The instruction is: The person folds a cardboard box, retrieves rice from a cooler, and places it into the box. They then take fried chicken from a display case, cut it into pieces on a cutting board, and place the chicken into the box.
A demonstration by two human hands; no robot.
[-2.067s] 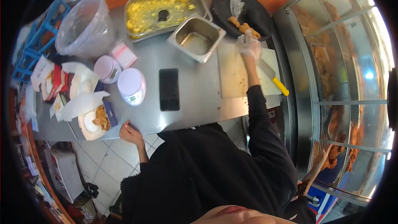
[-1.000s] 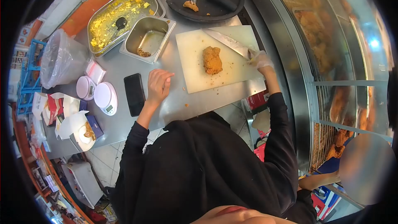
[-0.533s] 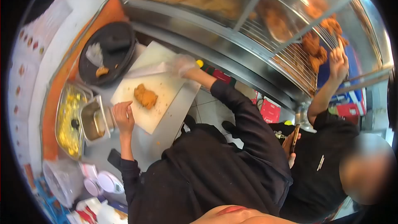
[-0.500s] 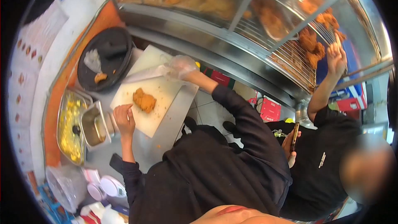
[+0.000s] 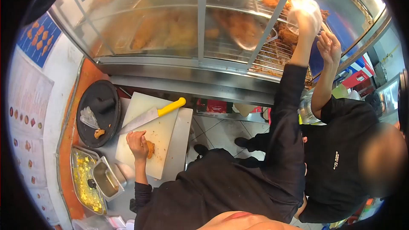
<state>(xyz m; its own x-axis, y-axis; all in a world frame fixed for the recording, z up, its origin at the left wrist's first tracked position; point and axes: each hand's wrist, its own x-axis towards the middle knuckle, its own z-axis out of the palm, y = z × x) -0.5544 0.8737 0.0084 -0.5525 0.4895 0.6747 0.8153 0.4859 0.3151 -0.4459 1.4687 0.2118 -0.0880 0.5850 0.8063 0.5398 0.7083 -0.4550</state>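
My right hand [image 5: 304, 15], in a clear plastic glove, reaches into the glass warming cabinet beside pieces of fried chicken [image 5: 287, 34]. Glare blurs its fingers, so a grip cannot be made out. My left hand [image 5: 137, 145] is over the white cutting board [image 5: 142, 106], fingers loosely bent and apart. It partly covers a piece of fried chicken [image 5: 151, 149] and appears to hold nothing. A large knife with a yellow handle [image 5: 171, 106] lies across the board, its blade pointing left.
A co-worker's raised hand [image 5: 329, 47] is close to my right hand at the cabinet opening. Left of the board are a round black tray [image 5: 91, 138] with a crumpled plastic glove, a steel container [image 5: 106, 178] and a lidded tray of yellow food [image 5: 85, 181].
My right hand has let go of the knife and moved up into the cabinet. My left hand now overlaps the chicken piece. The view has shifted; the co-worker's hand stays near the cabinet.
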